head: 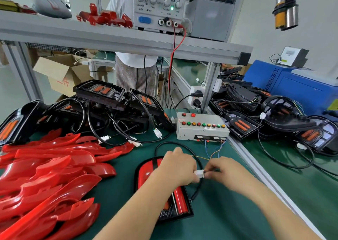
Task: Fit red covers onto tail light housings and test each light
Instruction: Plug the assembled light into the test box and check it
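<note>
A tail light with a red cover point(146, 172) fitted lies on the green mat in front of me, partly hidden under my left forearm. Its black cable loops round to a white connector point(199, 173). My left hand point(177, 168) pinches that connector from the left. My right hand point(225, 170) pinches the mating plug with thin coloured wires that run up to the grey test box point(201, 128). The two hands meet at the connector. A heap of loose red covers point(51, 175) lies at the left. Black housings point(102, 100) with orange reflectors are stacked behind.
More black housings point(285, 119) crowd the neighbouring bench at the right, past an aluminium rail point(256, 168). A power supply point(157, 5) with a red lead stands on the shelf above. A person stands behind the bench. A cardboard box point(62, 71) is at the back left.
</note>
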